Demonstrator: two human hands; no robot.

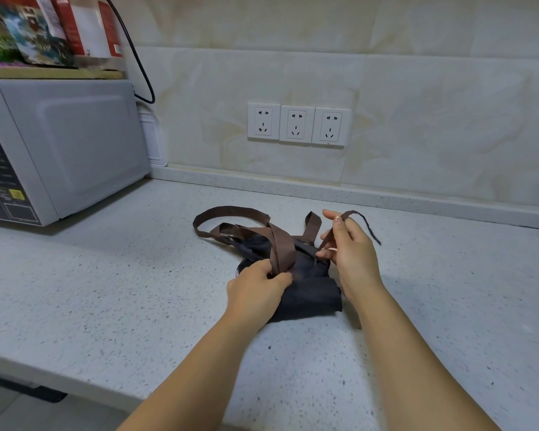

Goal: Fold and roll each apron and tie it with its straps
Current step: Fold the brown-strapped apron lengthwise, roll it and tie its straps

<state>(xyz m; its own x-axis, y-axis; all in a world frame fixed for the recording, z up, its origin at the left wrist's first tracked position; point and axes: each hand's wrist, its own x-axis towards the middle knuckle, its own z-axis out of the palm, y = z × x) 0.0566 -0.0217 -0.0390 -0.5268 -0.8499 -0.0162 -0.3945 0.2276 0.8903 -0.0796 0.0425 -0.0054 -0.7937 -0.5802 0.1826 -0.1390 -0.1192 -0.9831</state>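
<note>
A dark, folded-up apron lies as a compact bundle on the speckled countertop. Wide brown straps loop out behind it and cross over its top. My left hand rests on the bundle's left side and pinches the crossed brown strap against it. My right hand is raised at the bundle's right side and pinches a thin dark strap between thumb and fingers; its loose end curls off to the right.
A grey microwave stands at the left with boxes on top and a black cable behind it. Three wall sockets sit on the tiled wall. The counter's front edge runs at lower left.
</note>
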